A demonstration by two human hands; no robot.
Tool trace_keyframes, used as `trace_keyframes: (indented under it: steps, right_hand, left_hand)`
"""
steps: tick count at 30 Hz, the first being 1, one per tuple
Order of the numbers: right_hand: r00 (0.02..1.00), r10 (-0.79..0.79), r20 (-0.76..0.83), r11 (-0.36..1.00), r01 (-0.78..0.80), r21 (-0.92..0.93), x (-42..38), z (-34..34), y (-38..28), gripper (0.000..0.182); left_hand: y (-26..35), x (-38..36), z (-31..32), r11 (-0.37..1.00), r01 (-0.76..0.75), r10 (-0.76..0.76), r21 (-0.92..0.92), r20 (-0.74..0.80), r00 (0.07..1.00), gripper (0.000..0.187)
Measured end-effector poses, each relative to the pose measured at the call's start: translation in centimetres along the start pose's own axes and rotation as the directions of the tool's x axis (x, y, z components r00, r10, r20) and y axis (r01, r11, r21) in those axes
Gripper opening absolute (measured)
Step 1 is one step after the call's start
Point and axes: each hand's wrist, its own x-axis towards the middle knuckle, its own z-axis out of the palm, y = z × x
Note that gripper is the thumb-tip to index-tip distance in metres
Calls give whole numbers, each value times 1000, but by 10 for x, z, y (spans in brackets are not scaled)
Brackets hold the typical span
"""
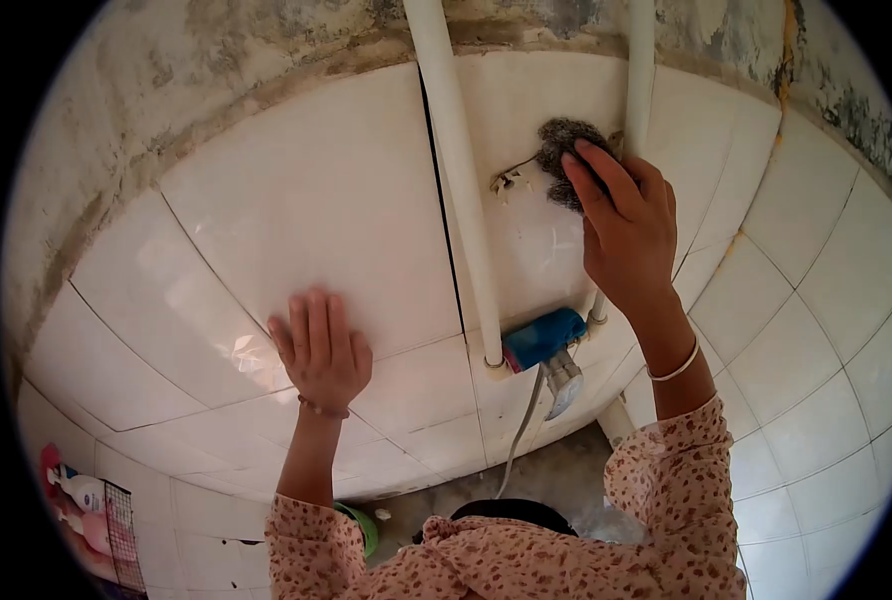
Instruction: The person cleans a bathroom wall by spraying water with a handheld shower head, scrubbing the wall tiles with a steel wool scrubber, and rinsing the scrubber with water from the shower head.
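Observation:
My right hand [628,232] presses a grey steel-wool scrubber [562,152] against the white tiled wall [296,190], between two white vertical pipes. The scrubber sits just beside a chipped spot in the tile [507,183]. My left hand [320,349] lies flat on the wall tiles lower left, fingers together and pointing up, holding nothing. Both arms wear a floral long sleeve; a white bangle is on my right wrist.
The left white pipe [461,190] runs down to a blue tap fitting [544,337] with a metal valve [564,382] and a hose hanging below. The right pipe [639,70] passes behind my right hand. Bottles [81,492] stand in a wire rack at lower left. Bare stained plaster tops the tiles.

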Motion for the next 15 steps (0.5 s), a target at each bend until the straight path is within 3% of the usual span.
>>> trace_keyframes:
  steps: [4, 8, 9, 13, 15]
  right_hand:
    - [998, -27, -63, 1000, 27, -9, 25, 5, 7, 41]
    - [961, -237, -146, 967, 247, 56, 53, 12, 2, 33]
    - [958, -272, -92, 961, 275, 22, 53, 5, 7, 31]
    - [965, -255, -59, 964, 249, -94, 53, -4, 33, 29]
    - [963, -240, -125, 968, 247, 40, 57, 6, 10, 29]
  left_hand:
    - [0, -2, 1, 1000, -19, 19, 13, -36, 999, 51]
    - [-1, -2, 2, 1000, -23, 23, 3, -47, 999, 51]
    - [-1, -3, 2, 1000, -26, 26, 0, -46, 999, 51]
    - [-2, -1, 4, 1000, -26, 26, 12, -59, 998, 51]
    - [1, -2, 2, 1000, -21, 21, 6, -56, 998, 51]
